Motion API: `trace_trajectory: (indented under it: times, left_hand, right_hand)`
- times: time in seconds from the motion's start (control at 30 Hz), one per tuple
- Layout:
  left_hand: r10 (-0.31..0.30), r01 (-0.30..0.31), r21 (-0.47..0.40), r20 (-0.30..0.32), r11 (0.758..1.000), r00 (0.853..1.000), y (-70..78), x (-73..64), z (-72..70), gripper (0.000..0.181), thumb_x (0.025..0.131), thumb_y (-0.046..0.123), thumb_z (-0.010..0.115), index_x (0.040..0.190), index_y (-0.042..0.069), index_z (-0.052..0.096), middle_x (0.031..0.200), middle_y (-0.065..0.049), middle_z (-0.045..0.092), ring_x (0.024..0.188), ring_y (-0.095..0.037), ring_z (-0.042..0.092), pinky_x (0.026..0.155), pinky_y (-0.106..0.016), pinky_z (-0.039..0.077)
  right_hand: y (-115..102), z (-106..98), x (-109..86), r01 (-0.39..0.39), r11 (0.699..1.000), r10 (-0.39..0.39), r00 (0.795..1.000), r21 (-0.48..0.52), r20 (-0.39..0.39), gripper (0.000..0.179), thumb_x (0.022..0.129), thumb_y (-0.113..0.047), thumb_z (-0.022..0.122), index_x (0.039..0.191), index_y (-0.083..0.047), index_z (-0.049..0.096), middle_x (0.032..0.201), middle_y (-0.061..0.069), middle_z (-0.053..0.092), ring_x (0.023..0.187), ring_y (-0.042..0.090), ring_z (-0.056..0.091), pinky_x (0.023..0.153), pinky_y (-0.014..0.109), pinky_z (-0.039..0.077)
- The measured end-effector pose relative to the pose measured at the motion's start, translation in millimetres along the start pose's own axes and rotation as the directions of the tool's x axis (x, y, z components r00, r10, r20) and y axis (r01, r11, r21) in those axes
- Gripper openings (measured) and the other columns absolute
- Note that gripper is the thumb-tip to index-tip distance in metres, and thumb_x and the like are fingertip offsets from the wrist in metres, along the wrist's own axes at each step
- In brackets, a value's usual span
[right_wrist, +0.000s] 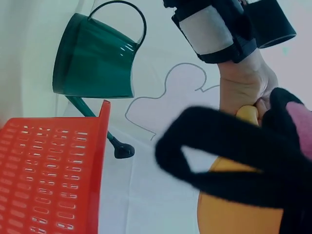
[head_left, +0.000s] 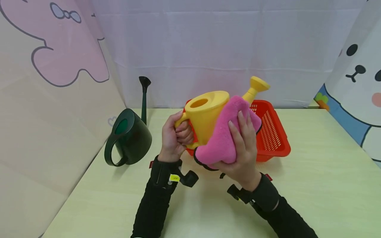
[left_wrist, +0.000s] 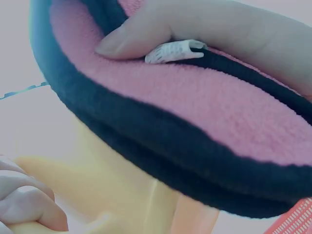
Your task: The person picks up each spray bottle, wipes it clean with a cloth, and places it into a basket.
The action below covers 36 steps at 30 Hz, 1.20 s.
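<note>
My left hand point(head_left: 175, 137) grips the handle of a yellow watering can point(head_left: 205, 112), fingers curled round it, and holds it up in front of a red basket. Against the can's spout side, my right hand point(head_left: 245, 152) holds a fluffy pink cloth point(head_left: 221, 142) with a dark edge. In the left wrist view the right thumb point(left_wrist: 119, 41) presses into the cloth's fold beside a small white label point(left_wrist: 175, 51). A dark loop point(right_wrist: 219, 146) hangs from the cloth in the right wrist view. The can's spout rises past the cloth, which hides its base.
A dark green watering can point(head_left: 131, 138) stands on the table at the left, its long spout pointing up. The red slotted basket point(head_left: 272, 132) sits behind the hands. White cloth walls with cartoon prints enclose the pale table point(head_left: 312, 185).
</note>
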<state>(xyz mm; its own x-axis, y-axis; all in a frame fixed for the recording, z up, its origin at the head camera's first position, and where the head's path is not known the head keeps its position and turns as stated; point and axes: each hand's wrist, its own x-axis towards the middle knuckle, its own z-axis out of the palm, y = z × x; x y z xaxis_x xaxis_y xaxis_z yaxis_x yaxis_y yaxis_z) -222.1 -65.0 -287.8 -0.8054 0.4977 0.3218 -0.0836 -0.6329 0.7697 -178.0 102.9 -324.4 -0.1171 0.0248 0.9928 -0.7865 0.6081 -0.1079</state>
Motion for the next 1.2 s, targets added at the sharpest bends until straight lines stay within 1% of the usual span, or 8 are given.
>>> trace_trajectory:
  times: [0.17,0.33,0.57,0.67,0.8,0.97,1.07,1.2]
  left_hand:
    - [-0.020,0.020,0.004,-0.024,1.000,1.000,-0.4,0.1,1.0,0.047,0.095,0.024,0.015,0.050,0.017,0.028,0.045,0.005,0.019,0.035,-0.011,0.015,0.040,-0.026,0.005]
    - [-0.010,0.010,0.015,-0.018,1.000,1.000,-2.5,1.7,0.6,0.047,0.096,0.024,0.015,0.050,0.017,0.027,0.044,0.005,0.019,0.035,-0.010,0.015,0.039,-0.026,0.004]
    - [-0.004,0.003,0.009,0.017,1.000,1.000,-5.9,3.3,-0.7,0.044,0.095,0.024,0.015,0.053,0.015,0.020,0.046,0.005,0.014,0.036,-0.009,0.010,0.039,-0.026,0.001]
    - [-0.007,0.007,-0.013,0.009,1.000,1.000,-6.8,3.4,-0.5,0.043,0.095,0.023,0.015,0.053,0.015,0.020,0.046,0.004,0.013,0.036,-0.008,0.011,0.038,-0.024,0.002]
    - [-0.019,0.017,-0.040,-0.062,0.999,0.998,-6.8,3.0,0.5,0.046,0.096,0.023,0.018,0.052,0.016,0.024,0.045,0.006,0.017,0.033,-0.004,0.018,0.036,-0.019,0.007]
    - [-0.043,0.035,-0.063,-0.124,0.997,0.991,-5.6,2.3,1.9,0.047,0.097,0.024,0.021,0.051,0.019,0.030,0.045,0.009,0.022,0.033,0.002,0.031,0.035,-0.013,0.016]
    - [-0.050,0.042,-0.066,-0.123,0.997,0.991,-5.2,2.6,1.8,0.048,0.097,0.025,0.021,0.051,0.019,0.030,0.044,0.008,0.022,0.032,0.001,0.030,0.034,-0.013,0.017]
    - [-0.043,0.038,-0.060,-0.084,0.998,0.996,-5.1,3.2,1.1,0.048,0.097,0.025,0.019,0.050,0.017,0.027,0.045,0.006,0.018,0.032,-0.004,0.021,0.036,-0.017,0.009]
  right_hand:
    - [2,-1,1.9,-0.023,0.999,0.023,1.000,0.024,-0.007,0.075,0.075,-0.060,0.061,0.132,-0.014,0.047,0.145,0.005,0.038,0.135,0.033,0.030,0.109,0.053,0.026]
    - [2,-1,1.3,-0.010,1.000,0.010,1.000,0.010,0.002,0.069,0.077,-0.055,0.063,0.132,-0.017,0.049,0.146,0.006,0.036,0.136,0.036,0.027,0.108,0.056,0.024]
    - [0,0,-5.2,0.065,0.993,-0.060,0.997,-0.100,0.049,0.063,0.081,-0.052,0.060,0.132,-0.017,0.050,0.145,0.006,0.038,0.136,0.038,0.028,0.108,0.055,0.024]
    - [-3,2,-9.3,0.128,0.974,-0.112,0.990,-0.186,0.091,0.059,0.083,-0.051,0.057,0.132,-0.018,0.050,0.144,0.006,0.039,0.135,0.038,0.028,0.110,0.053,0.023]
    - [-7,5,-14.3,0.224,0.931,-0.182,0.970,-0.290,0.164,0.054,0.087,-0.047,0.053,0.132,-0.019,0.050,0.144,0.007,0.039,0.134,0.038,0.030,0.111,0.051,0.020]
    - [-9,8,-15.8,0.296,0.892,-0.235,0.949,-0.340,0.210,0.052,0.088,-0.046,0.051,0.132,-0.018,0.050,0.143,0.008,0.041,0.133,0.040,0.033,0.111,0.053,0.019]
    - [-7,8,-14.4,0.298,0.894,-0.242,0.950,-0.335,0.199,0.051,0.088,-0.046,0.051,0.131,-0.018,0.051,0.142,0.009,0.042,0.132,0.040,0.033,0.111,0.052,0.019]
    - [-5,6,-12.0,0.269,0.916,-0.225,0.958,-0.297,0.175,0.053,0.086,-0.047,0.053,0.131,-0.018,0.051,0.142,0.009,0.042,0.133,0.039,0.032,0.111,0.051,0.021]
